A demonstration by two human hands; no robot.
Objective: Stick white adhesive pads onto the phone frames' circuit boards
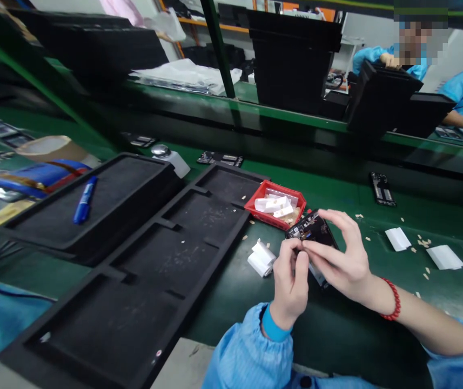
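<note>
1. Centrally, a black phone-like device (318, 228) sits angled beneath the person's two hands, just beside a red bin (269, 219) of white slips (277, 206), over the green worktop (215, 302).
2. The left hand (290, 281) has its fingers bunched at the device, meeting the right fingertips; whether they grasp anything is hidden.
3. The right hand (347, 262) arches across the device, one finger near its far edge; I cannot tell whether it grips.
4. Leftward lies a black compartmented tray (142, 319).
</note>
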